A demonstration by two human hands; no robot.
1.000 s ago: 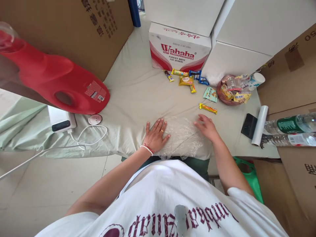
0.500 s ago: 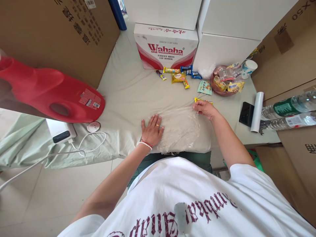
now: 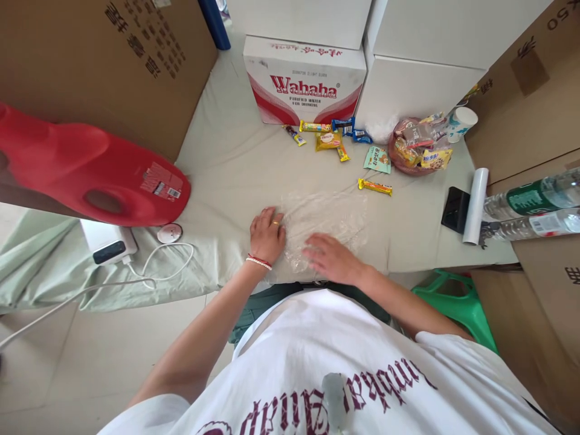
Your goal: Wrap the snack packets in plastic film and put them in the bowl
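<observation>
A sheet of clear plastic wrap (image 3: 328, 211) lies crinkled on the cloth-covered table (image 3: 235, 175) in front of me. My left hand (image 3: 267, 235) rests palm down at the wrap's left edge, fingers lying on the surface and slightly bent. Over the wrap's near part hovers or rests my right hand (image 3: 335, 258), its fingers stretched out and a little blurred; I cannot tell whether it touches the sheet. Beyond the wrap's far right corner lies a yellow snack bar (image 3: 374, 186). Farther back sit a yellow snack pack (image 3: 328, 140) and a light green packet (image 3: 377, 159).
A bowl of snacks (image 3: 410, 169) and a paper cup (image 3: 462, 124) stand back right. On the right are a white roll (image 3: 475, 206), a black phone-like object (image 3: 454, 208) and plastic bottles (image 3: 534, 198). A red jug (image 3: 122, 175) and white power bank (image 3: 109, 244) occupy the left.
My right hand has let go of the wrap's far right corner and moved left and nearer to me. My left hand has shifted slightly left, fingers more bent. The yellow bar is now fully visible.
</observation>
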